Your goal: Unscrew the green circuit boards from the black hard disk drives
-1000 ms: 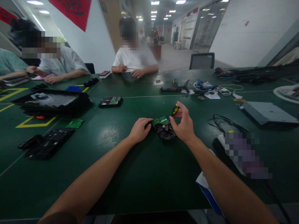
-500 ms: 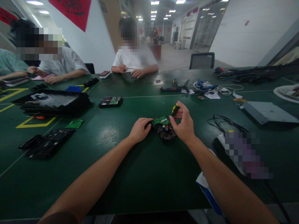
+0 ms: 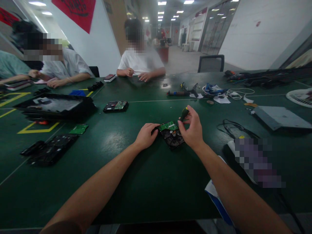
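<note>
A black hard drive (image 3: 172,139) with a green circuit board (image 3: 170,126) on its upper face lies on the dark green table in front of me. My left hand (image 3: 146,135) grips its left corner, thumb and fingers closed on the edge. Over the drive's right side, my right hand (image 3: 192,127) is closed around a screwdriver (image 3: 184,113) with a dark green and yellow handle. The screwdriver's tip cannot be made out behind the fingers.
Another hard drive (image 3: 115,106) lies farther back. Left are a black tray (image 3: 56,105), a loose green board (image 3: 79,129) and black drive casings (image 3: 52,149). At right are a grey metal box (image 3: 284,117) and cables (image 3: 240,128). A person (image 3: 140,63) sits opposite.
The screwdriver's handle has turned in my right fingers, showing more green and less yellow. The left hand and the hard drive stay in place.
</note>
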